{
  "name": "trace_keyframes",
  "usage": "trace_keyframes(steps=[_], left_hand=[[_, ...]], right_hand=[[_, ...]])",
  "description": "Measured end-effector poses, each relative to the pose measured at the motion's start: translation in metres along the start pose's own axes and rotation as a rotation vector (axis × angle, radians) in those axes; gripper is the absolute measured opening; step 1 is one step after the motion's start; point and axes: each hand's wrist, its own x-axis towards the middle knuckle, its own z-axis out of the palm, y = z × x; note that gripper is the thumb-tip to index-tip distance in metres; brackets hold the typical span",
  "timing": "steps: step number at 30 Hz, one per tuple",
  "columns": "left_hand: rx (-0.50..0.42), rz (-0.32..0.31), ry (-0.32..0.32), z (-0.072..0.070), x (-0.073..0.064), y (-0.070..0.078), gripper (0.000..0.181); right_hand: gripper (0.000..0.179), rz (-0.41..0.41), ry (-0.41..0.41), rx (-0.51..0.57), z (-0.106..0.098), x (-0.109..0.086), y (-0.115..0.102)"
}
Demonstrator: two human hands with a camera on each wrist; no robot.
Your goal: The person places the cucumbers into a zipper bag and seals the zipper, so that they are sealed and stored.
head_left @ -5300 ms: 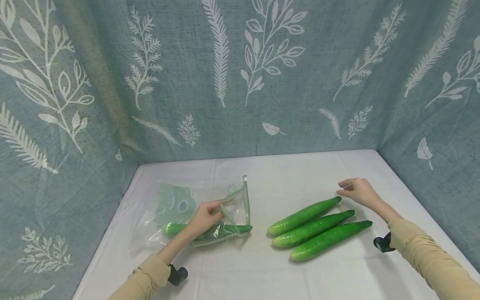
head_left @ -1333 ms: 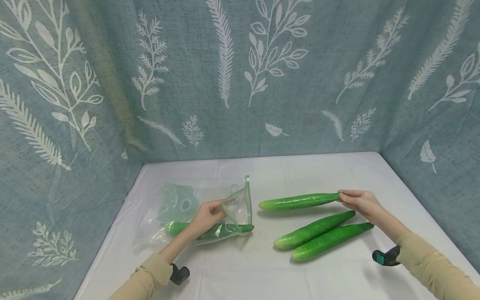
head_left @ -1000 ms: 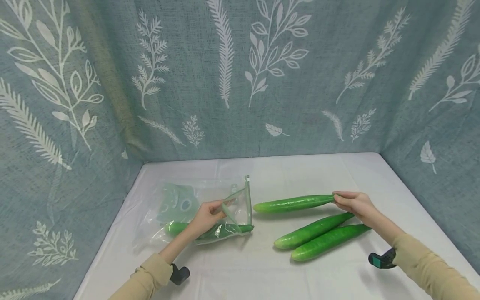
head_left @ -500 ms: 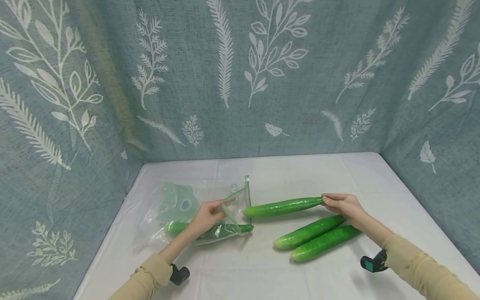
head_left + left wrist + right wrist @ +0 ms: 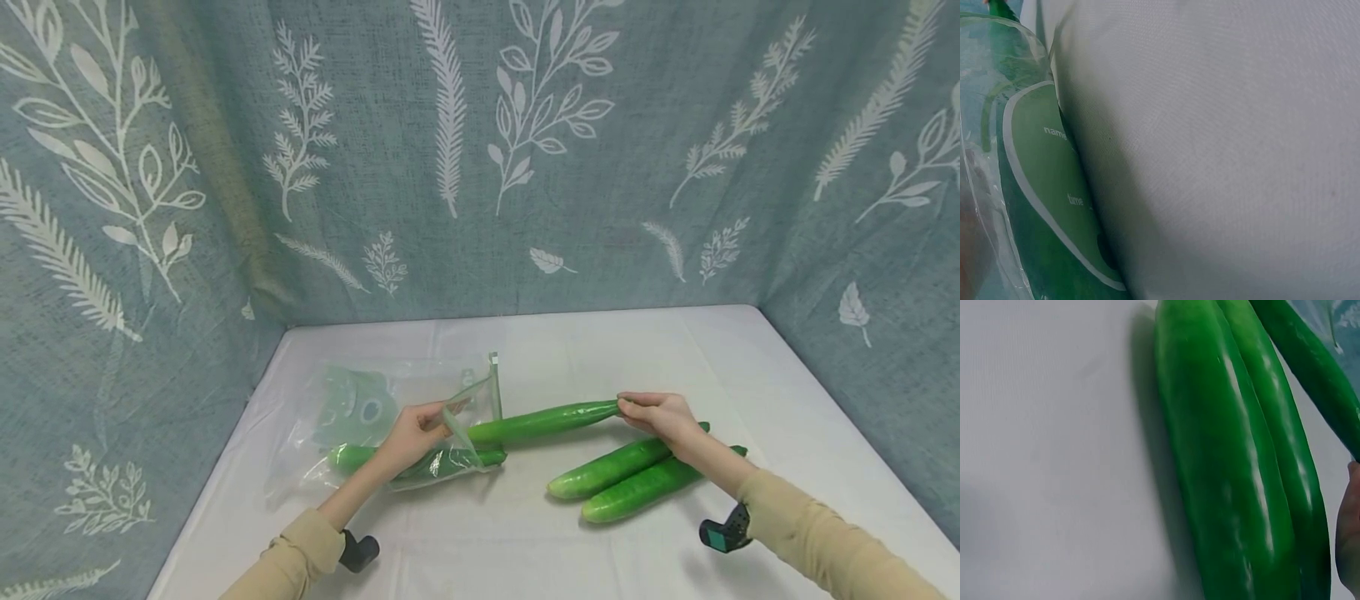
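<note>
Item one: a long, slim green cucumber (image 5: 547, 422), stem end pinched between the thumb and fingers of the right hand (image 5: 663, 418); leftward of those fingers, its paler end reaches into the mouth of a clear plastic zip bag (image 5: 352, 396) with a pale green rim. We record the left hand (image 5: 415, 433) pinching that rim, the mouth standing apart beside its fingertips. On the wearer's side of the left fingers: a second green cucumber (image 5: 435, 467), inside the bag. On the wearer's side of the right fingers: two glossy green cucumbers (image 5: 603, 468), touching lengthwise.

Edges and room: beyond the right fingers, the white-cloth table (image 5: 600, 346) runs to its back edge at a blue-green, leaf-printed fabric curtain (image 5: 465, 267).

By view: the right wrist shows us the pair's seam, partly covered by the right hand and forearm in the head view; only the left wrist makes "name" and "time" legible on the bag's green printed panel (image 5: 1047, 162).
</note>
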Motion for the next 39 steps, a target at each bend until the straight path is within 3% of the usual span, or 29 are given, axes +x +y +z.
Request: trace_keyframes(steps=[9,18,22,32,39], left_hand=[[-0.018,-0.002,-0.001,0.001,0.001,-0.003,0.04],[-0.02,-0.013,0.003,0.002,0.001,-0.003,0.04],[-0.017,-0.02,0.007,0.002,0.0,-0.002,0.038],[-0.026,-0.013,0.006,0.002,0.001,-0.002,0.039],[-0.029,-0.015,-0.002,0.003,0.0,-0.002,0.04]], right_hand=[[0.055,0.005,0.02,-0.015,0.017,0.001,0.002],[0.051,-0.01,-0.022,-0.043,0.035,-0.004,0.004],[0.049,-0.046,-0.044,-0.105,0.039,-0.005,0.006],[0.038,-0.163,-0.037,-0.377,0.056,-0.002,0.009],[0.033,-0.216,-0.063,-0.412,0.072,0.002,0.011]])
